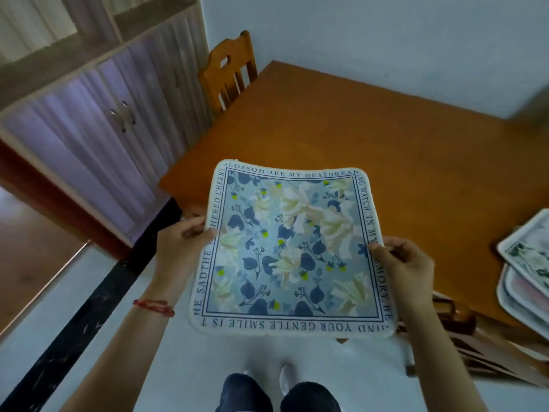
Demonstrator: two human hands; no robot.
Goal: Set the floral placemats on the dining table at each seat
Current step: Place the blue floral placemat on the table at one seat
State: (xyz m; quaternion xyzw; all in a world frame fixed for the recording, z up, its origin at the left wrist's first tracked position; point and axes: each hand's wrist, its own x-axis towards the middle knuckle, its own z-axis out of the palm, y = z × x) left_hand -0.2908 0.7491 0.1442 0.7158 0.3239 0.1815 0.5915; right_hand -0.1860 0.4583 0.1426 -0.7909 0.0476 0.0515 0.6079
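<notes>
Mat held flat over the worktop's near corner.

I held the blue mat (292,248) face up in the air, left hand (181,242) and right hand (407,263) pinching opposite side edges, fingers curled under, thumbs on top, to keep it level for laying. It looked nearly square, its far edge over the worktop (371,129). More mats (525,263) lay stacked at right; a chair (228,72) stood beyond.

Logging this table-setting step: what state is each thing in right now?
Blue floral placemat: held flat in the air, not yet on the table.
Left hand: grips the placemat's left edge.
Right hand: grips its right edge.
Stack of placemats: lying on the table.
Cabinet doors: closed.
</notes>
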